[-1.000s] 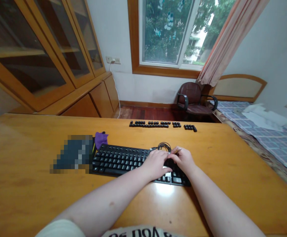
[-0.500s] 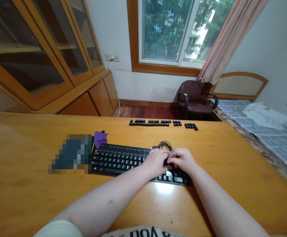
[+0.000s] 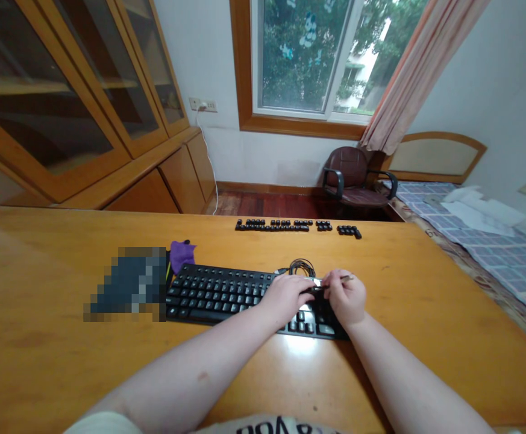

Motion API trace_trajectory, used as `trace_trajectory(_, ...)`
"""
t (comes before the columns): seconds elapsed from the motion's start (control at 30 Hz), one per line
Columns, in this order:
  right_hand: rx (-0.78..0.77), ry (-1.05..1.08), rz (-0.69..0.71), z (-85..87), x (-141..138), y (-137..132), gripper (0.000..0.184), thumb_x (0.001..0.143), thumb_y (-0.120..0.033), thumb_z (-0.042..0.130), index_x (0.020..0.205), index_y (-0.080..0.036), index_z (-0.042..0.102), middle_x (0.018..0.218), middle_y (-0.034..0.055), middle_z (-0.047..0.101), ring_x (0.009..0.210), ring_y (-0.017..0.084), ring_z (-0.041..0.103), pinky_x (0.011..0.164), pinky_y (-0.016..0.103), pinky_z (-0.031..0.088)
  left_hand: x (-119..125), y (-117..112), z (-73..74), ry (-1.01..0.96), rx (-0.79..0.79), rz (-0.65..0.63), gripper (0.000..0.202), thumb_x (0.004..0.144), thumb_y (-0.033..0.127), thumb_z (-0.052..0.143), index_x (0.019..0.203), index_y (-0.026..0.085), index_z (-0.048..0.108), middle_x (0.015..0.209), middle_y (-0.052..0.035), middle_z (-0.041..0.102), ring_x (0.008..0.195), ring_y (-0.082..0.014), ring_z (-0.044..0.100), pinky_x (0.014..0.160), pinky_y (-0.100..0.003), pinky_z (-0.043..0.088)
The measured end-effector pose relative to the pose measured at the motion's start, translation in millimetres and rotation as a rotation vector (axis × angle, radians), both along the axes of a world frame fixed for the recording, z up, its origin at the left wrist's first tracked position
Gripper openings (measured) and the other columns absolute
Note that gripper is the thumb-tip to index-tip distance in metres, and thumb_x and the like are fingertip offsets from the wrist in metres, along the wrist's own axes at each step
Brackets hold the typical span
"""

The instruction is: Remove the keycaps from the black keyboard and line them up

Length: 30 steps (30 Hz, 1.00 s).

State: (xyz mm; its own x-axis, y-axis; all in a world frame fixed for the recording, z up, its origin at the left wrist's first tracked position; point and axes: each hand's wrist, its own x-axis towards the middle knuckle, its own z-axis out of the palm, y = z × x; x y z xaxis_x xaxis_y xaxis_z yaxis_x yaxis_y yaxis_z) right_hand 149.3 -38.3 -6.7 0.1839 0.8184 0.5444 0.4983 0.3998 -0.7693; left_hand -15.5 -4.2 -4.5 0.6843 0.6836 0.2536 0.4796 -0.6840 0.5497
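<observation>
A black keyboard (image 3: 217,294) lies on the wooden desk (image 3: 425,313), and both my hands are over its right end. My left hand (image 3: 286,296) rests on the keys with its fingers curled down. My right hand (image 3: 346,295) is closed in a fist around a thin metal tool (image 3: 323,286) whose tip points left at the keys beside my left fingers. A coiled black cable (image 3: 302,266) sits just behind the keyboard. A row of loose black keycaps (image 3: 296,226) lies along the far edge of the desk.
A purple cloth (image 3: 181,253) and a blurred dark patch (image 3: 129,283) lie left of the keyboard. Beyond the desk stand a brown armchair (image 3: 355,178), glass-fronted wooden cabinets (image 3: 77,102), a window and a bed (image 3: 488,241) at the right.
My right hand has drawn a little to the right and turned into a fist, so the thin tool now shows between the hands. More pale keyboard base shows under my left fingers.
</observation>
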Motion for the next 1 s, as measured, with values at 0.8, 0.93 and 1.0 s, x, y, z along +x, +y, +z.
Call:
trace_trajectory(0.8,-0.199,0.422,-0.012,-0.7,2,6,0.036,0.078,-0.048,0.058,0.063,-0.016,0.061,0.052,0.0034,0.064,0.037,0.012,0.053,0.038,0.024,0.043,-3,-4,6.1,-0.208,-0.152,0.176,0.022,0.075,0.024,0.062,0.097,0.021,0.064,0.097,-0.0025,0.069,0.091,-0.0192,0.061,0.083,-0.032,0.046)
trace_trajectory(0.93,-0.189,0.392,0.020,2.1,1,5,0.033,0.077,-0.046,0.060,0.062,-0.017,0.063,0.045,0.0015,0.060,0.037,0.015,0.055,0.040,0.026,0.045,-3,-6,8.4,-0.232,-0.135,0.197,0.020,0.075,0.024,0.061,0.095,0.021,0.065,0.095,-0.0023,0.069,0.089,-0.0187,0.062,0.082,-0.031,0.047)
trace_trajectory(1.0,-0.165,0.354,0.019,4.3,-1,3,0.031,0.077,-0.043,0.061,0.060,-0.018,0.063,0.044,0.0008,0.060,0.037,0.015,0.056,0.043,0.027,0.046,-4,-6,8.8,-0.240,-0.140,0.218,0.019,0.075,0.024,0.062,0.094,0.021,0.065,0.094,-0.0024,0.070,0.089,-0.0187,0.062,0.081,-0.031,0.047)
